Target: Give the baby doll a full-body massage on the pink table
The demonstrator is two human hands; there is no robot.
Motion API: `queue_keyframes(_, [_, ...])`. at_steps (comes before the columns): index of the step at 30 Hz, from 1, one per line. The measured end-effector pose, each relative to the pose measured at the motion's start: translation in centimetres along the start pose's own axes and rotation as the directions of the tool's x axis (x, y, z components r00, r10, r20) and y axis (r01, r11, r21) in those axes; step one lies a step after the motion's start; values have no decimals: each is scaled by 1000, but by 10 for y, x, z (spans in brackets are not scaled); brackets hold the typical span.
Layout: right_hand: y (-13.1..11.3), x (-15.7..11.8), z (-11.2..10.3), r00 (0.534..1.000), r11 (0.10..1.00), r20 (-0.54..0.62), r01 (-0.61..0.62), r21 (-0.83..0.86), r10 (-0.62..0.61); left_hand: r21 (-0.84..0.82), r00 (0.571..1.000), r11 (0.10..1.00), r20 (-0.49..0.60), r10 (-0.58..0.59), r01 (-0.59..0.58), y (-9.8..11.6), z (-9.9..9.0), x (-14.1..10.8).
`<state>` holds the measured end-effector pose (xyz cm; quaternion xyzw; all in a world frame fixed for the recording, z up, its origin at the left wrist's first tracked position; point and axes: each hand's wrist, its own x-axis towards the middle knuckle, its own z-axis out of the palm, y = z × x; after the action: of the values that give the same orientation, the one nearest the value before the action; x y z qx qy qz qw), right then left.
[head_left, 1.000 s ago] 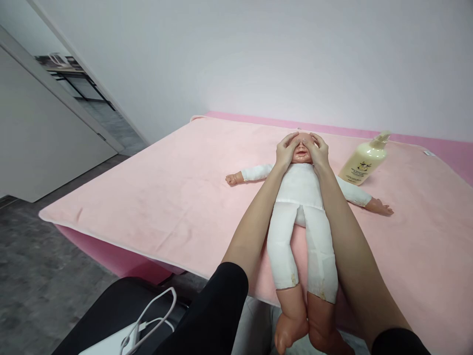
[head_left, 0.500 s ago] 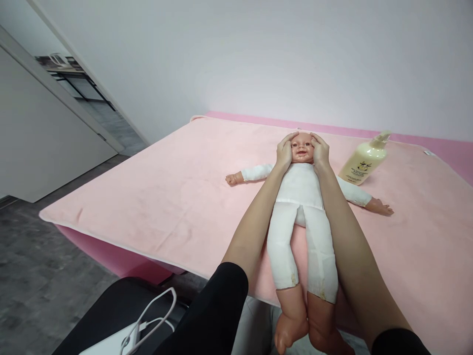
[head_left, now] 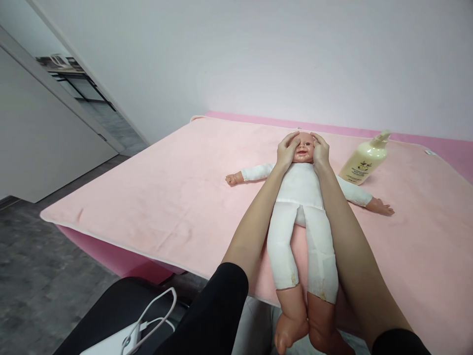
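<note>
A baby doll with a white cloth body and hard plastic head, hands and feet lies on its back. Its arms stretch out sideways, and its lower legs overhang the near table edge. My left hand is cupped around one side of the doll's head, its thumb over one eye. Against the other side, my right hand holds the head with fingertips up by the forehead. A pale yellow pump bottle stands tilted in view beside the doll's arm, to the right of my right hand.
A pink towel covers the table, which meets a white wall. At lower left, a white device with a cable rests on a black seat. A door and an opening into another room are further left.
My left thumb has moved inward across the doll's face and now covers one eye. My right hand has barely moved; the doll's body and the bottle stay in place.
</note>
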<state>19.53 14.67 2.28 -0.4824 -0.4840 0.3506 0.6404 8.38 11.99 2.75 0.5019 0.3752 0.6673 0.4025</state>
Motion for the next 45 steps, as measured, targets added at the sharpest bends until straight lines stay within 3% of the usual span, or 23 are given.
queue_keyframes(10, [-5, -11, 1, 999, 994, 20, 35, -104, -33, -6, 1000, 1000, 1, -31, 31, -3, 0, 4])
queue_keyframes(24, [-6, -7, 3, 999, 1000, -33, 11, -23, -12, -40, 1000, 999, -3, -28, 28, -2, -1, 3])
queue_keyframes(33, [-2, -7, 1, 999, 996, 35, 37, -80, -34, -20, 1000, 1000, -2, -4, 3, -3, -1, 3])
queue_keyframes(45, [7, 2, 1, 998, 998, 0, 59, -36, -59, 20, 1000, 1000, -3, -21, 21, 0, -1, 4])
